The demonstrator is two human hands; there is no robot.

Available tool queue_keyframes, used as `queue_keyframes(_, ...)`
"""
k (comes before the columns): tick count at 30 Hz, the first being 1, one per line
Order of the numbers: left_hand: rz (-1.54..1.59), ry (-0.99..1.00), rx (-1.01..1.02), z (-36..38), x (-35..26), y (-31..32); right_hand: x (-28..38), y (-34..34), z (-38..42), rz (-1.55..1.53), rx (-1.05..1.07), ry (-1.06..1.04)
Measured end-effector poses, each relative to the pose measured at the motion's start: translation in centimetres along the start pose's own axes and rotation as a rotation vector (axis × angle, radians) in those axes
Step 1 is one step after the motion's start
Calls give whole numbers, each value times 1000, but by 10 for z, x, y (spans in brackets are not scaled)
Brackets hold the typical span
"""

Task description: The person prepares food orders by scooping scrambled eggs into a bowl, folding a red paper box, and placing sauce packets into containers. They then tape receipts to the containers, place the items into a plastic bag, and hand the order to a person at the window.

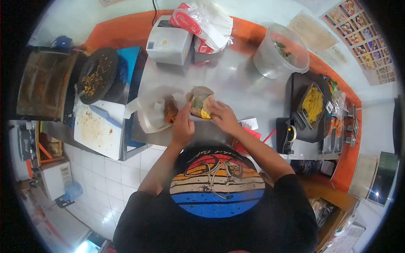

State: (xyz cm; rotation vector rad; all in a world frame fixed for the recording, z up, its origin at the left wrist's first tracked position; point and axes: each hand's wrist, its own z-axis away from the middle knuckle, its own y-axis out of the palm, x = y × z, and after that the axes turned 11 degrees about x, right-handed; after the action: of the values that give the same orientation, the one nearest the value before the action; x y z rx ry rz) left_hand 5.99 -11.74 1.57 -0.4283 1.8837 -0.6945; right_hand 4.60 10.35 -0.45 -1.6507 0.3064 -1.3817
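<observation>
A small open food box (198,103), lined with something green, sits on the metal counter between my hands. At its near edge lies some bright yellow food (205,114). My left hand (183,125) is at the box's left side with its fingers against it. My right hand (223,117) grips a round, pale beige flat piece (208,103) at the box's right side; whether this is food or part of the packaging cannot be made out. Left of the box, a brown fried-looking piece of food (170,110) rests on white wrapping paper (149,110).
A stone mortar (101,69), a white cutting board (95,137) and a knife (105,115) are at left. Behind stand a white printer (169,41) and a clear bucket (265,55). At right are a tray of yellow food (312,105) and a tape dispenser (285,137).
</observation>
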Motion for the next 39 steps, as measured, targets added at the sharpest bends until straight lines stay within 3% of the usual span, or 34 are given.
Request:
queue_keyframes(4, 230, -99, -149, 1, 8, 18, 4, -9, 3, -2, 78, -5)
queue_keyframes(7, 212, -20, 81, 0, 23, 14, 10, -16, 7, 43, 128, -9)
queue_keyframes(13, -15, 200, 182, -6, 51, 11, 2, 1, 3, -73, 8, -32)
queue_keyframes(16, 130, 31, 95, -10, 51, 11, 1, 6, -2, -198, -62, -42)
queue_keyframes(19, 336, -291, 29, -29, 20, -4, 5, 9, -3, -266, -109, -34)
queue_keyframes(22, 240, -408, 87, -44, 7, -12, 6, 11, -1, -304, -120, -21)
queue_keyframes(28, -40, -265, 12, -39, 29, 9, 6, 14, -1, -333, -135, -25)
queue_keyframes(31, 197, -412, -18, -38, 15, 7, 6, 15, -2, -343, -142, -12)
queue_keyframes(34, 252, -341, -69, -31, 17, 8, 5, 17, -2, -363, -142, 5)
queue_keyframes(37, 188, -405, 140, -31, 7, 0, 8, 18, -2, -393, -153, 9)
queue_keyframes(39, 71, -172, 101, -28, 26, 14, 11, 16, -1, -451, -159, 21)
